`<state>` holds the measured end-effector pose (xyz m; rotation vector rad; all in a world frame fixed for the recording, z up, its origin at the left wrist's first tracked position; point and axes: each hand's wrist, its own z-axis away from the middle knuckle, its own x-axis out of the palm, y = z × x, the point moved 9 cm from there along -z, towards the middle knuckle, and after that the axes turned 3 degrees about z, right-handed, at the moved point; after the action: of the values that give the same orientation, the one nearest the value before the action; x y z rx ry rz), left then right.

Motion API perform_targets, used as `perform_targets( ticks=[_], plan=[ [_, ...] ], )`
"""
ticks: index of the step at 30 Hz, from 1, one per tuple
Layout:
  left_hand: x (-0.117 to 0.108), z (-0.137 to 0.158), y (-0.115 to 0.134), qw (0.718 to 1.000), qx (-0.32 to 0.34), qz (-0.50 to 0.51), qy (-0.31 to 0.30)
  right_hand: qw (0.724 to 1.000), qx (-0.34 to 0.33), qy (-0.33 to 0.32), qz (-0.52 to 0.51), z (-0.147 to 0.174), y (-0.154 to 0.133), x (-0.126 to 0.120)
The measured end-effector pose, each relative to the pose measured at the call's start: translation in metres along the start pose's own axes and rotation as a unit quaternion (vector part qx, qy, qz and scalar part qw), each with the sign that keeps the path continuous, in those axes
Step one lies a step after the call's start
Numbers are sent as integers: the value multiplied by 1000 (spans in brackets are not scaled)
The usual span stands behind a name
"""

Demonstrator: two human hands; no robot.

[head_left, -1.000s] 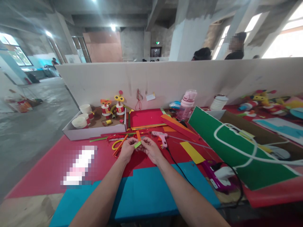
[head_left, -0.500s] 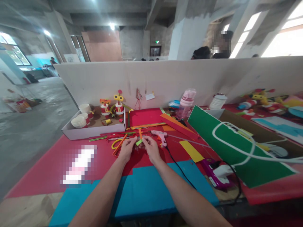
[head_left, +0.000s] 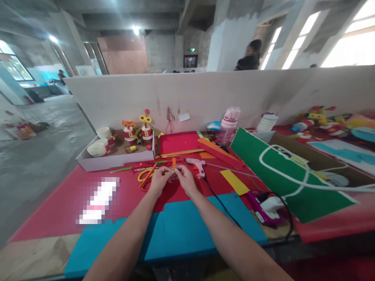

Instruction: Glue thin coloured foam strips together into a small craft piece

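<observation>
Above the red table covering, my left hand (head_left: 159, 180) and my right hand (head_left: 185, 178) meet at the fingertips. Both are closed in a pinch on a small folded paper strip (head_left: 174, 163). Its orange end stands upright between the fingers; the green part is mostly covered by them. Just right of my right hand lies a pink hot glue gun (head_left: 197, 166) with a black cord. Beside my left hand are yellow-handled scissors (head_left: 143, 175) and narrow orange strips (head_left: 149, 174).
A white box (head_left: 117, 164) at back left holds paper cups and two cup figures. On the right are a yellow paper piece (head_left: 233, 182), a purple power strip (head_left: 262, 212) and a large green board (head_left: 281, 183). Blue sheets (head_left: 181, 234) cover the front edge.
My fingertips have come closer together over the paper strip, hiding most of its green part. The view has shifted slightly. A person beyond the partition has moved.
</observation>
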<state>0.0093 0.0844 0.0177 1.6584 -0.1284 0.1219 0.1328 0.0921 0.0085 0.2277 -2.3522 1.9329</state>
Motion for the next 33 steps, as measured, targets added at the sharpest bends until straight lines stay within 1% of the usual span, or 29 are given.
perform_targets(
  ticks=[2, 5, 9, 12, 13, 14, 16, 18, 21, 25, 28, 31, 33],
  plan=[
    [-1, 0, 3, 1000, 11, -11, 8, 1000, 2, -11, -21, -1, -3, 1],
    [1, -1, 5, 999, 25, -23, 8, 1000, -2, -26, -8, -1, -9, 1],
    [-2, -2, 12, 989, 81, -113, 54, 1000, -13, -25, 4, -5, -8, -3],
    [3, 1, 18, 980, 101, -167, 38, 999, -31, -15, 15, -8, -5, -6],
    [4, 4, 23, 974, 113, -192, 35, 999, -35, -11, 17, -9, -4, -6],
    [3, 10, 32, 964, 136, -223, 47, 999, -37, -4, 13, -9, -4, -7],
    [1, 25, 49, 937, 183, -289, 67, 999, -31, 0, -14, -9, -1, -6],
    [0, 39, 60, 920, 208, -325, 68, 999, -32, -3, -35, -8, -1, -4],
    [-5, 50, 61, 919, 196, -336, 64, 997, -37, -28, -56, -6, -1, 2],
    [-4, 41, 46, 947, 135, -288, 47, 997, -42, -38, -60, -8, 2, 2],
    [5, 30, 41, 961, 101, -253, 40, 997, -49, -30, -50, -11, 5, -1],
    [13, 25, 44, 955, 108, -276, 32, 998, -62, -13, -17, -15, 7, -4],
    [14, 23, 44, 946, 119, -299, 33, 998, -70, -2, 6, -18, 9, -5]
  ],
)
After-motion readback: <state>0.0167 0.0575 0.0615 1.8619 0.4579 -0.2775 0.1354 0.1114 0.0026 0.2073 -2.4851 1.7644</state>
